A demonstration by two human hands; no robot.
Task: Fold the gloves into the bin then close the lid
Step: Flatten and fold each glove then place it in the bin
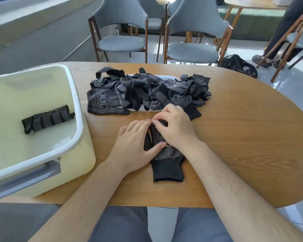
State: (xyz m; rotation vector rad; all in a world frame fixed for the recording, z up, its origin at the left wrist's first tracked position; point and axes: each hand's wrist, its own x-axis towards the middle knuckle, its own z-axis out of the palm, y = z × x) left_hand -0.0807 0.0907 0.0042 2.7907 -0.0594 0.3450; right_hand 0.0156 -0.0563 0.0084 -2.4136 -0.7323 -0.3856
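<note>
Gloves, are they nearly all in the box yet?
Not nearly. Done: one folded glove bundle lies in the bin. In hand: the left hand presses and the right hand pinches a flat glove on the table. Left: the pile behind it, unfolded, and the bin has no lid on.

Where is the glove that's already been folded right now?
In the head view, the folded glove lies on the floor of the white bin, on the table's left side, left of the loose glove pile.
</note>
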